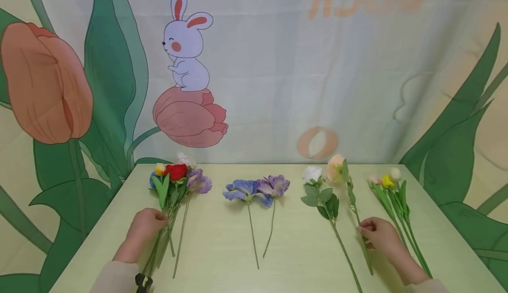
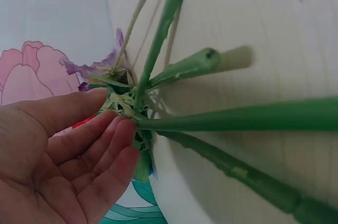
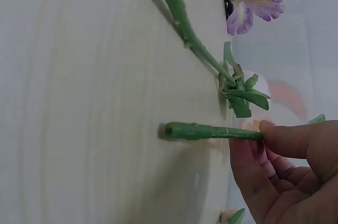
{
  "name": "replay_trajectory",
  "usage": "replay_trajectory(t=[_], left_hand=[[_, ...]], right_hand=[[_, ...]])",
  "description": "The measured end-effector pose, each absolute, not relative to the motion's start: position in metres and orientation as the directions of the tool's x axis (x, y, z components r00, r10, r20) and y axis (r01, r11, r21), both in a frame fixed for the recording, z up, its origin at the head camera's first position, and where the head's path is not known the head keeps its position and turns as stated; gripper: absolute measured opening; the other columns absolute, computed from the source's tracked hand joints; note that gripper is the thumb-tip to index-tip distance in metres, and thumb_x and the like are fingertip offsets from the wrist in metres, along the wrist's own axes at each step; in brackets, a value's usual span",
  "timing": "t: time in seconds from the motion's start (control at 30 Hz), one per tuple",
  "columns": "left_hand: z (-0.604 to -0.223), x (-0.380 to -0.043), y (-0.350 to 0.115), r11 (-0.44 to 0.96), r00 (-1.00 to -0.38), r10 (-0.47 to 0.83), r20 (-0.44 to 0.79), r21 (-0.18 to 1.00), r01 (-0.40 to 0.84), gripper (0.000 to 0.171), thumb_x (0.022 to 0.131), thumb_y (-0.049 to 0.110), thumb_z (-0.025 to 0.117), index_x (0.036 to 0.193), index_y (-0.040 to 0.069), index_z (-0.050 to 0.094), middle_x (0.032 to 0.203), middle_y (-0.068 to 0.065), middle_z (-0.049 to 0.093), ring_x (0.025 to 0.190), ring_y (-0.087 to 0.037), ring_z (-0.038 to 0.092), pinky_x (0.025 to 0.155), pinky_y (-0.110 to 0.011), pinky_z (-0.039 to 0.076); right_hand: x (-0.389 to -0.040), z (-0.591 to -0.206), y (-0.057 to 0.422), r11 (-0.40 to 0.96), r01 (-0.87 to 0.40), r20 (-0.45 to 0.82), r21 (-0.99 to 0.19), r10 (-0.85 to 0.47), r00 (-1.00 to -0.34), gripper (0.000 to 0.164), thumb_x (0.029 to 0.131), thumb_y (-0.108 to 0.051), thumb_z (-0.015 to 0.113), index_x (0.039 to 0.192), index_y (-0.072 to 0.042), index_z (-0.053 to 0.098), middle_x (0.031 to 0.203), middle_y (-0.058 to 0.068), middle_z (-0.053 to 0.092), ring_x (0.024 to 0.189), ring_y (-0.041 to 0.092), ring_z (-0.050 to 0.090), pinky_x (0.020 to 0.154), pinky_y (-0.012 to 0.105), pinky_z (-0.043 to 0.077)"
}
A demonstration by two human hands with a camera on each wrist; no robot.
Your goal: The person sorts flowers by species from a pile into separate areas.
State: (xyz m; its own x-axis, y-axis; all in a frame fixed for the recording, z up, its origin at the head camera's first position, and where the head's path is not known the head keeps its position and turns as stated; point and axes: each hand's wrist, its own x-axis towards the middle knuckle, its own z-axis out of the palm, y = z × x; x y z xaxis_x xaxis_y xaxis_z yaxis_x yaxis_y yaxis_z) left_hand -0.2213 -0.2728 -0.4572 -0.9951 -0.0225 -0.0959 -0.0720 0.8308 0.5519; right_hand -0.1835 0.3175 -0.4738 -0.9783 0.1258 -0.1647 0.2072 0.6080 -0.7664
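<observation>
At the left of the table, my left hand point(image 1: 146, 226) has its thumb and fingertips at the stems of a mixed bunch of artificial flowers. A red rose point(image 1: 176, 170), a yellow tulip point(image 1: 160, 168) and a purple iris point(image 1: 199, 182) show in it. Close up, a thick green stem point(image 2: 237, 118) runs out from the fingertips. My right hand point(image 1: 379, 235) pinches the stem point(image 3: 211, 132) of a peach flower point(image 1: 336, 166) between thumb and fingers. Its cut end points toward the right wrist camera, close over the table.
Blue point(image 1: 242, 190) and purple irises point(image 1: 275, 185) lie mid-table. A white rose point(image 1: 312, 174) lies left of the peach flower, and several tulips point(image 1: 388, 181) lie at the right. Something black point(image 1: 143, 280) is near the left sleeve. A printed curtain point(image 1: 258, 85) hangs behind the table point(image 1: 222, 240).
</observation>
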Motion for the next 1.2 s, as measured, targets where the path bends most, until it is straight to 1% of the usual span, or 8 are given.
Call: replay_trajectory(t=[0.13,0.2,0.27,0.4,0.63,0.87,1.1,1.2], left_hand=[[-0.460,-0.225,-0.272,0.839,-0.995,-0.034,-0.088,0.538,-0.077,0.024,0.091,0.008,0.069,0.103,-0.012,0.074,0.104,-0.029,0.073,0.092,-0.038,0.069,0.079,-0.050,0.058],[-0.460,-0.226,-0.270,0.850,-0.995,-0.048,-0.088,0.520,-0.087,0.023,0.090,0.008,0.070,0.101,-0.012,0.074,0.100,-0.027,0.074,0.087,-0.033,0.068,0.075,-0.046,0.058],[-0.459,-0.226,-0.269,0.857,-0.994,-0.064,-0.090,0.506,-0.101,0.022,0.089,0.008,0.071,0.098,-0.011,0.075,0.094,-0.024,0.074,0.080,-0.027,0.064,0.069,-0.040,0.055],[-0.458,-0.227,-0.267,0.864,-0.992,-0.083,-0.096,0.490,-0.120,0.018,0.088,0.008,0.070,0.092,-0.010,0.075,0.084,-0.018,0.072,0.071,-0.022,0.055,0.061,-0.031,0.046],[-0.456,-0.229,-0.265,0.866,-0.990,-0.101,-0.103,0.481,-0.138,0.019,0.089,0.010,0.069,0.095,-0.007,0.075,0.096,-0.023,0.075,0.078,-0.027,0.066,0.065,-0.039,0.054],[-0.458,-0.231,-0.267,0.871,-0.987,-0.117,-0.110,0.466,-0.155,0.017,0.088,0.011,0.072,0.089,-0.005,0.075,0.089,-0.018,0.074,0.072,-0.023,0.061,0.061,-0.033,0.049],[-0.462,-0.235,-0.262,0.892,-0.975,-0.141,-0.169,0.406,-0.199,0.020,0.084,0.015,0.076,0.079,-0.003,0.068,0.085,-0.019,0.072,0.071,-0.024,0.060,0.061,-0.039,0.052],[-0.462,-0.237,-0.261,0.893,-0.975,-0.136,-0.178,0.403,-0.198,0.020,0.084,0.015,0.076,0.078,-0.003,0.068,0.084,-0.019,0.071,0.070,-0.023,0.059,0.061,-0.038,0.051]], right_hand=[[-0.186,-0.480,0.317,0.613,0.210,-0.181,-0.762,0.109,-0.977,0.026,0.099,-0.008,0.062,0.111,0.015,0.061,0.091,0.015,0.067,0.074,0.014,0.064,0.063,0.031,0.061],[-0.186,-0.481,0.315,0.619,0.209,-0.184,-0.757,0.105,-0.977,0.025,0.099,-0.008,0.063,0.111,0.014,0.061,0.092,0.014,0.067,0.075,0.013,0.063,0.063,0.030,0.060],[-0.187,-0.484,0.314,0.628,0.202,-0.178,-0.752,0.102,-0.979,0.025,0.098,-0.008,0.064,0.109,0.014,0.062,0.091,0.015,0.068,0.074,0.014,0.062,0.061,0.029,0.059],[-0.188,-0.487,0.311,0.641,0.191,-0.173,-0.743,0.093,-0.981,0.024,0.097,-0.009,0.066,0.107,0.014,0.064,0.089,0.014,0.069,0.071,0.014,0.060,0.058,0.029,0.056],[-0.188,-0.489,0.309,0.642,0.213,-0.211,-0.737,0.082,-0.974,0.027,0.097,-0.012,0.065,0.110,0.013,0.065,0.092,0.014,0.069,0.073,0.014,0.060,0.060,0.031,0.057],[-0.189,-0.489,0.306,0.640,0.228,-0.229,-0.734,0.082,-0.970,0.030,0.098,-0.013,0.065,0.113,0.013,0.065,0.093,0.014,0.069,0.074,0.015,0.061,0.061,0.031,0.058],[-0.189,-0.488,0.304,0.649,0.218,-0.226,-0.729,0.073,-0.971,0.031,0.098,-0.012,0.065,0.114,0.014,0.064,0.091,0.013,0.069,0.072,0.016,0.059,0.060,0.031,0.057],[-0.189,-0.488,0.303,0.648,0.218,-0.225,-0.730,0.073,-0.972,0.030,0.097,-0.011,0.065,0.114,0.014,0.064,0.091,0.013,0.069,0.072,0.015,0.059,0.060,0.030,0.057]])
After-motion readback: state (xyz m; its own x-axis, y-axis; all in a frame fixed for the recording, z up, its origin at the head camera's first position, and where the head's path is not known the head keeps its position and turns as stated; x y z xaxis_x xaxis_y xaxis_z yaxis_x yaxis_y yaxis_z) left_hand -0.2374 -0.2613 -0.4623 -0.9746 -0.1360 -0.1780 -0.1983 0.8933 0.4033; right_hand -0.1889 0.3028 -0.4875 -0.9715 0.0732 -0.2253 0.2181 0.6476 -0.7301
